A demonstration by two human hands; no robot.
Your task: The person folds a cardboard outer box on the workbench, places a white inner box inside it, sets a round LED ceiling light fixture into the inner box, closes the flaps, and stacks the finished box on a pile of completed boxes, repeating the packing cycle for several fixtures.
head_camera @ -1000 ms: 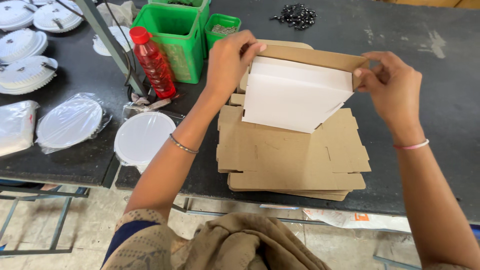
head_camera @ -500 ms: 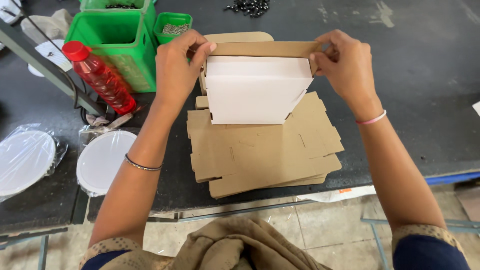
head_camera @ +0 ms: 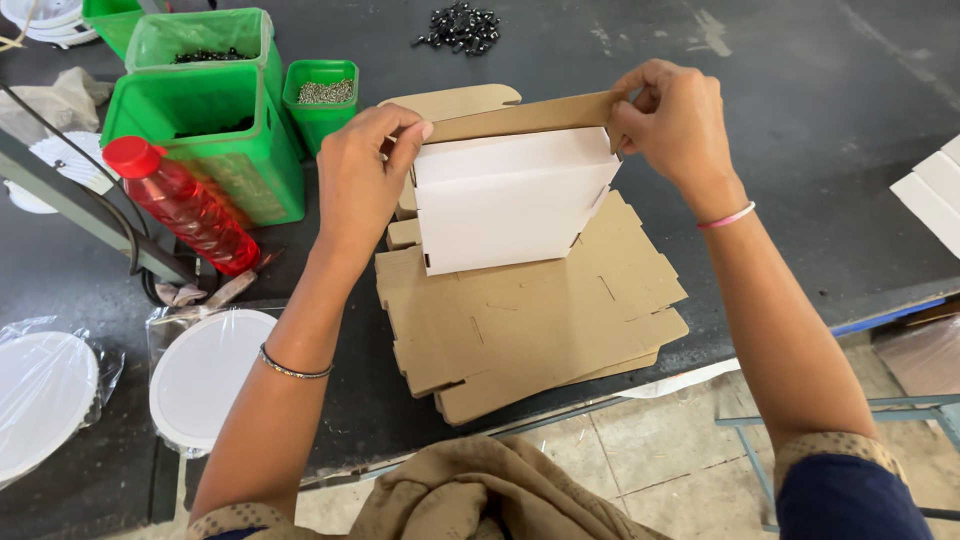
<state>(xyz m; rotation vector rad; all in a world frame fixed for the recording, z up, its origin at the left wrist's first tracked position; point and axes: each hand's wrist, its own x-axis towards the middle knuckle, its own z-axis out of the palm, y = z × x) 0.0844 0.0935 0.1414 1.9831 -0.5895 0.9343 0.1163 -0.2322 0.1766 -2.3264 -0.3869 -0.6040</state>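
Observation:
I hold a partly folded cardboard box [head_camera: 510, 195], white outside and brown inside, upright above a stack of flat brown box blanks [head_camera: 530, 310]. My left hand [head_camera: 360, 180] grips the box's left side, fingers on the top corner. My right hand [head_camera: 675, 125] pinches the brown top flap at the right corner. The white panel faces me. The stack lies near the front edge of the dark worktable [head_camera: 800, 120].
Green bins [head_camera: 215, 130] and a small green tub of metal parts [head_camera: 320, 100] stand at the back left, beside a red bottle [head_camera: 180, 205]. White round discs in plastic wrap [head_camera: 205, 375] lie at left. A pile of black screws [head_camera: 460, 25] lies far back. White boxes [head_camera: 935, 195] sit at right.
The view has shifted, so the box and stack now sit more central. My hands keep hold of the box, with the brown top flap folded further over the white panel.

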